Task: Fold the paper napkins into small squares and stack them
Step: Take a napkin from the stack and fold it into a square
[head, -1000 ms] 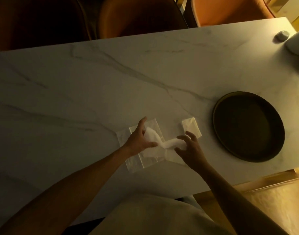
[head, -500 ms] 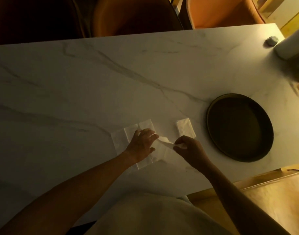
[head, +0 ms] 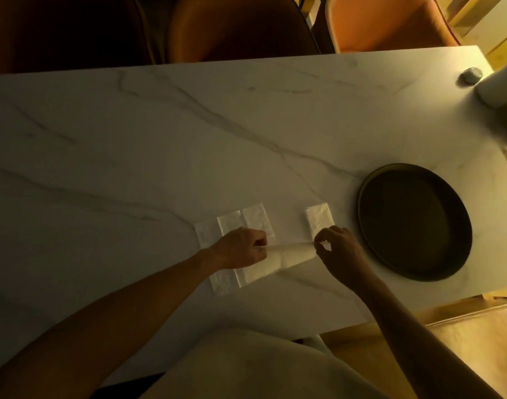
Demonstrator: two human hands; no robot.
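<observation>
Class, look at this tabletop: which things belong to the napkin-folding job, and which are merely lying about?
Part of the job:
- napkin being folded, pinched by left hand and right hand
- spread napkins under the left hand
- folded napkin set aside

Lying about:
- dark round tray
- small grey object
- white cylinder, partly out of view
- chairs behind the table

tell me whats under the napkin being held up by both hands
Under the lifted napkin, pinched by the left hand and right hand, lie flat overlapping napkins. How many is hidden.
</observation>
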